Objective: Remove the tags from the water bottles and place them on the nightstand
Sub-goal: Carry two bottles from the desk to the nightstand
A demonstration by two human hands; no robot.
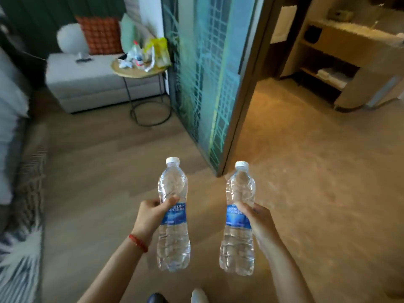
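I hold two clear water bottles upright in front of me, over the wooden floor. My left hand (pixel 153 215) grips the left water bottle (pixel 173 243) around its blue label. My right hand (pixel 255 217) grips the right water bottle (pixel 238 248) the same way, thumb across the blue label. Both bottles have white caps and look full. No hanging tag shows on either neck. A nightstand is not in view.
A bed edge (pixel 13 132) runs along the left. Ahead stand a grey sofa (pixel 91 79) and a round side table (pixel 135 72) piled with bags and wrappers. A patterned sliding door (pixel 205 88) juts out at centre. Wooden shelves (pixel 332 62) stand at the right.
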